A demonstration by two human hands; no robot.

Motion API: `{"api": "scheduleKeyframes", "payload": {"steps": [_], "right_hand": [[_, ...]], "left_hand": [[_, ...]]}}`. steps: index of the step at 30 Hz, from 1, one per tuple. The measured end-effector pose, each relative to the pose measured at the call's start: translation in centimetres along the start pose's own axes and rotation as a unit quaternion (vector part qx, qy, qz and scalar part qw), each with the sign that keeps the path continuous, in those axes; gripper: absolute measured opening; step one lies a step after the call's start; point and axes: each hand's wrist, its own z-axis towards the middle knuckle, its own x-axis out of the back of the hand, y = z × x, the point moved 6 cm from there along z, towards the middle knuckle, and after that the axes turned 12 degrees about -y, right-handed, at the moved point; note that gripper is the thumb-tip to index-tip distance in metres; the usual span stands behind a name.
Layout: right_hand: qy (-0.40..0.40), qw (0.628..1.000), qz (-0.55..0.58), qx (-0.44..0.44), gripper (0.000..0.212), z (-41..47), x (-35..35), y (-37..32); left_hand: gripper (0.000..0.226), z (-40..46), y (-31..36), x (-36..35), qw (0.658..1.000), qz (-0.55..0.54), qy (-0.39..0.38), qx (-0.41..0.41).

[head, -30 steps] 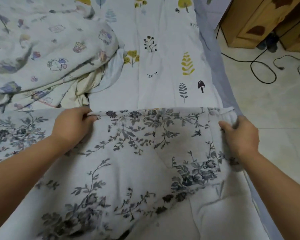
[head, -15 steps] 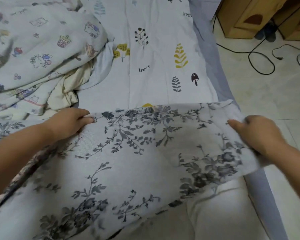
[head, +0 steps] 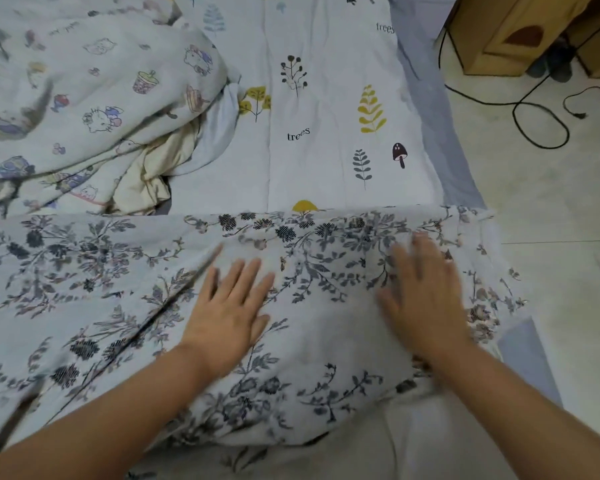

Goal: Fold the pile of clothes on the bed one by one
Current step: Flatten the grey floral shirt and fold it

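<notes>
Bed (head: 326, 161) under tree-print sheet. Floral garment (head: 125, 278) spread across near half, 9 to 3 o'clock; thin, limp, likely creases easily, so best pinched at far hem corners. Left hand (head: 229, 310), right hand (head: 426, 299): both flat on it, fingers straight, grasping nothing.

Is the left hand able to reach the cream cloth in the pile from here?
Probably yes: the left hand lies flat on the floral cloth, and nothing blocks the way to the cream cloth.
</notes>
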Motion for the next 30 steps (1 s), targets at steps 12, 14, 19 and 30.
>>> {"api": "scheduleKeyframes", "payload": {"steps": [12, 14, 19, 30], "right_hand": [[-0.091, 0.996, -0.025, 0.011, 0.023, -2.6, 1.1, -2.2], [-0.074, 0.996, 0.026, 0.037, 0.020, -3.4, 2.1, -3.4], [-0.048, 0.988, 0.083, 0.118, 0.019, -5.7, 3.1, -8.6], [-0.108, 0.980, 0.037, 0.160, 0.025, -9.7, -0.2, -24.0]], "left_hand": [[0.028, -4.7, 0.0, 4.0, 0.990, -0.111, 0.041, 0.073], [0.027, -6.4, -0.2, 4.1, 0.988, -0.127, 0.058, 0.069], [0.029, -9.2, -3.7, 2.7, 0.985, -0.084, 0.016, 0.149], [0.024, -14.6, -16.1, -3.6, 0.954, -0.157, -0.096, 0.235]]}}
